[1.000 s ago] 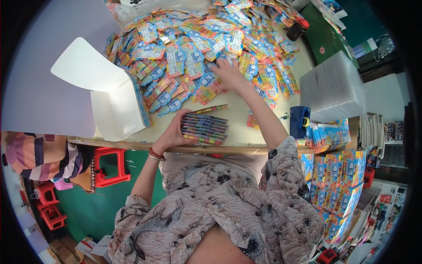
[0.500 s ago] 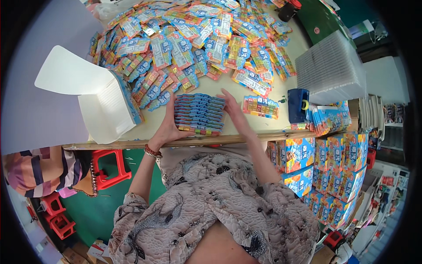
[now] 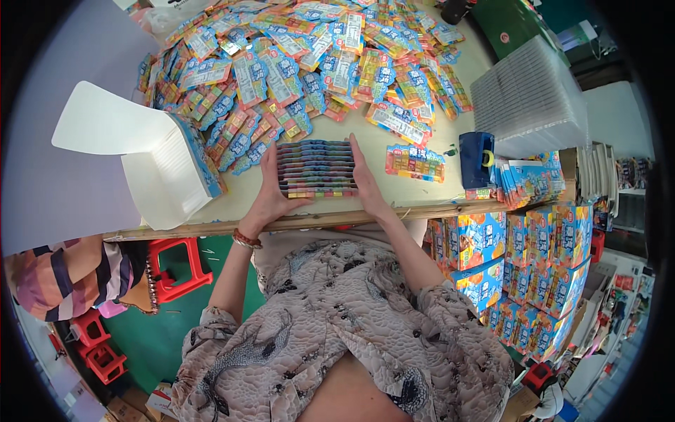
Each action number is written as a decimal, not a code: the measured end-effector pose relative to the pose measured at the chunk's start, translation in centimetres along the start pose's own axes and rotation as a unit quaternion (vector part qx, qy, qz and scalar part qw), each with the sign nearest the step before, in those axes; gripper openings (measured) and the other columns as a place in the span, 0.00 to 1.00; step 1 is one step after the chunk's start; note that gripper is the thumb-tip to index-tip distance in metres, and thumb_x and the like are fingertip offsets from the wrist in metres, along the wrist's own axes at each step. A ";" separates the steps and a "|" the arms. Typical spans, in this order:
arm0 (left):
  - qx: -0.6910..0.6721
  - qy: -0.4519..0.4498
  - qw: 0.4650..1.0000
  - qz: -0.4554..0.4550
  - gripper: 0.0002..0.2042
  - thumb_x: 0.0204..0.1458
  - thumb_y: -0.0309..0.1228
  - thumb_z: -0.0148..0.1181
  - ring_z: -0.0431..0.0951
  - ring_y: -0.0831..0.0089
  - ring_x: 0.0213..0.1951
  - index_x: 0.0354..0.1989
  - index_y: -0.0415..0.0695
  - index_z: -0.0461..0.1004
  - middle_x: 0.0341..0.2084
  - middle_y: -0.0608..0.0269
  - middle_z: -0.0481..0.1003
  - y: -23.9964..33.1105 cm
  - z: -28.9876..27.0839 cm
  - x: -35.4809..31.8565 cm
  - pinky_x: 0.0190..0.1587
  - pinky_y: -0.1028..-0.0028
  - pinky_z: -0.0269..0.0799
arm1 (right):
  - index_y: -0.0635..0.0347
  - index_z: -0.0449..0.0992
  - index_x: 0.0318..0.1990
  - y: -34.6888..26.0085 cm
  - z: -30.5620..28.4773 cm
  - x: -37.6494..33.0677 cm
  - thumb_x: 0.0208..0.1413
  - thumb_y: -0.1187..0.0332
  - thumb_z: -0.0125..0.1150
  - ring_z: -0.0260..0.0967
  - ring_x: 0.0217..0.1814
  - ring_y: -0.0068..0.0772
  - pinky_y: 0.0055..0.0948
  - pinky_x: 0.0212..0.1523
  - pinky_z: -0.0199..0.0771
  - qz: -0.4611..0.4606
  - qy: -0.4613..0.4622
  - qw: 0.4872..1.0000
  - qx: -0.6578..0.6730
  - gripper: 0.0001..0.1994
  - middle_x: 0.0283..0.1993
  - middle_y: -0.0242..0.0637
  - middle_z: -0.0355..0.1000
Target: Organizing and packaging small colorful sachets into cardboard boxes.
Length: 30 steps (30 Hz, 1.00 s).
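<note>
A stack of flat, colourful packs (image 3: 316, 167) with wavy blue edges stands at the table's front, lined up in rows between my two hands. My left hand (image 3: 270, 191) presses its left side, thumb along the near edge. Against the right side lies my right hand (image 3: 367, 181), fingers pointing away from me. A single pack (image 3: 415, 164) lies face up to the right. At the left stands an opened white carton (image 3: 160, 169) with its flap raised. Beyond my hands spreads a big loose heap of the same packs (image 3: 281, 77).
Right of the single pack are a dark blue tape dispenser (image 3: 477, 165) and a tall stack of clear plastic trays (image 3: 531, 95). Printed cartons (image 3: 520, 260) are piled below the table's right end. Red stools (image 3: 179, 271) and another person's striped sleeve (image 3: 67, 274) are at the left.
My right hand has come in against the stack's right side, from slightly apart. The packs now stand more upright and evenly aligned.
</note>
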<state>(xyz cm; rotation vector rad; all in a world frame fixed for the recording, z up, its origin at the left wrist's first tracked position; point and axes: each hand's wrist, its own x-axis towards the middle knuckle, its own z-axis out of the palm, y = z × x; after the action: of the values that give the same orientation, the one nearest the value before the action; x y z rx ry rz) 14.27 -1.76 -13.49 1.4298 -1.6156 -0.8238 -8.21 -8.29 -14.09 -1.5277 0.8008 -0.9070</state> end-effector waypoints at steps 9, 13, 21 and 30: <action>0.003 -0.016 1.000 0.020 0.61 0.32 0.37 0.78 0.48 0.53 0.66 0.69 0.43 0.33 0.62 0.47 0.48 -0.1 -0.6 -0.2 0.66 0.61 0.52 | 0.58 0.51 0.68 -0.6 -3.4 0.5 0.65 0.66 0.45 0.49 0.70 0.30 0.29 0.69 0.47 0.121 -0.075 0.973 0.179 0.25 0.69 0.38 0.54; 0.047 -0.011 0.998 0.038 0.59 0.32 0.36 0.78 0.47 0.54 0.66 0.69 0.43 0.35 0.62 0.47 0.47 0.5 -0.6 -0.1 0.66 0.62 0.53 | 0.56 0.54 0.67 -0.6 -3.6 0.5 0.62 0.72 0.49 0.53 0.69 0.28 0.28 0.68 0.51 0.123 -0.086 0.971 0.186 0.26 0.67 0.36 0.56; 0.070 -0.009 0.996 0.051 0.58 0.33 0.36 0.77 0.47 0.55 0.67 0.69 0.45 0.37 0.63 0.48 0.44 0.7 -0.7 -0.4 0.65 0.62 0.55 | 0.58 0.54 0.67 -0.7 -2.6 0.2 0.62 0.73 0.48 0.56 0.67 0.28 0.27 0.66 0.55 0.104 -0.052 0.981 0.156 0.25 0.65 0.37 0.59; 0.049 -0.023 0.997 0.054 0.57 0.35 0.35 0.76 0.45 0.52 0.67 0.69 0.44 0.35 0.65 0.45 0.43 0.6 -0.6 -0.5 0.65 0.61 0.56 | 0.55 0.54 0.67 -0.6 -0.7 -0.3 0.61 0.79 0.44 0.63 0.62 0.32 0.29 0.61 0.61 0.034 0.020 0.997 -0.069 0.26 0.61 0.44 0.63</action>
<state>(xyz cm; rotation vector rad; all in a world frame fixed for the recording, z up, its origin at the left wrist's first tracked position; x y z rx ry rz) 14.57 -1.11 -12.76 1.3863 -1.7728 -0.7293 -8.98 -8.27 -13.45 -1.5962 0.9564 -0.8477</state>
